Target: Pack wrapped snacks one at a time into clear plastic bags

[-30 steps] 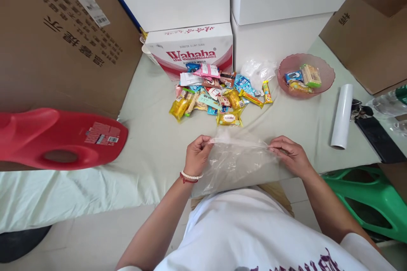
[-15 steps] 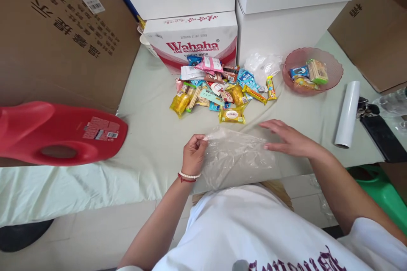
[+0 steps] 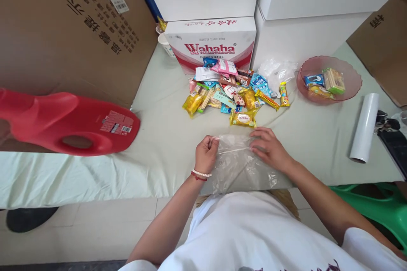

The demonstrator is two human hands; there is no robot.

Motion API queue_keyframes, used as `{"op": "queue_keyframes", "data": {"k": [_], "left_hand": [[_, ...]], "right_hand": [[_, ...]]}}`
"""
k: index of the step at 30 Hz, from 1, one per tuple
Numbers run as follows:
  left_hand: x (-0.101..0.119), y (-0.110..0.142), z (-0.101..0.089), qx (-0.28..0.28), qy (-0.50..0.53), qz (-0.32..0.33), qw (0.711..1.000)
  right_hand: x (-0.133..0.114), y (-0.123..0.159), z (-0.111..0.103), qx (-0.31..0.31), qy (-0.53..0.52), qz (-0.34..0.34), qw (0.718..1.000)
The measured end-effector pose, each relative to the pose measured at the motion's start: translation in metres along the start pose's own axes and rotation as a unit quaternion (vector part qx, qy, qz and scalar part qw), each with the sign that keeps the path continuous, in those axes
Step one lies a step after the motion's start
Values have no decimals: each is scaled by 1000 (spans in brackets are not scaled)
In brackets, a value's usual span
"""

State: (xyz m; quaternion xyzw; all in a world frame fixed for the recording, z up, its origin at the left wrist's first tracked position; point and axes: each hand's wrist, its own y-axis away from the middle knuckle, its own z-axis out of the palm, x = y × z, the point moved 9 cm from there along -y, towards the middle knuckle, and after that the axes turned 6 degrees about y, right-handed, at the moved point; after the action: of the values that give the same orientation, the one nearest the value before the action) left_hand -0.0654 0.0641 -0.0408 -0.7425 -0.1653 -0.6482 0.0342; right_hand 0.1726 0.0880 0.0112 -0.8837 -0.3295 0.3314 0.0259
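Note:
A clear plastic bag (image 3: 237, 169) hangs flat over the table's front edge, close to my body. My left hand (image 3: 206, 154) pinches its upper left corner between thumb and fingers. At the bag's upper right corner, my right hand (image 3: 269, 148) has its bent fingers and thumb on the thin plastic. Just beyond the hands lies a heap of wrapped snacks (image 3: 227, 87) in many colours. A yellow snack packet (image 3: 243, 117) at the heap's near side is closest to my right fingertips.
A pink glass bowl (image 3: 351, 82) with a few snacks stands at right, near a white roll (image 3: 365, 127) and sunglasses (image 3: 386, 122). A red jug (image 3: 95, 125) lies at left. Behind the heap are a Wahaha carton (image 3: 211, 38) and white boxes (image 3: 311, 34).
My right hand, spread and apart from the bag before, has come left and closed onto its upper right corner. The bag's top edge is straighter. The camera view has shifted left.

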Motion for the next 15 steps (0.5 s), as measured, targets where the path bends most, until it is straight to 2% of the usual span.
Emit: {"op": "queue_keyframes", "data": {"k": [3, 6, 8, 10, 11, 13, 14, 15], "left_hand": [[-1, -3, -7, 5, -1, 2, 1000], [-4, -6, -14, 17, -1, -1, 1000], [-7, -8, -18, 29, 3, -7, 1000], [-5, -7, -27, 70, -11, 5, 997], [2, -5, -34, 108, -38, 32, 993], [28, 8, -45, 185, -129, 130, 966], [45, 16, -42, 194, -182, 195, 944], [60, 23, -32, 169, -232, 260, 922]], "right_hand": [[34, -2, -17, 41, -147, 120, 981], [71, 2, -22, 77, -293, 281, 911], [86, 4, -21, 99, -337, 358, 865], [94, 3, -21, 115, -337, 391, 849], [96, 1, -20, 119, -330, 396, 849], [99, -3, -18, 112, -312, 399, 855], [101, -5, -17, 101, -298, 399, 861], [103, -6, -17, 86, -277, 397, 871]]}}
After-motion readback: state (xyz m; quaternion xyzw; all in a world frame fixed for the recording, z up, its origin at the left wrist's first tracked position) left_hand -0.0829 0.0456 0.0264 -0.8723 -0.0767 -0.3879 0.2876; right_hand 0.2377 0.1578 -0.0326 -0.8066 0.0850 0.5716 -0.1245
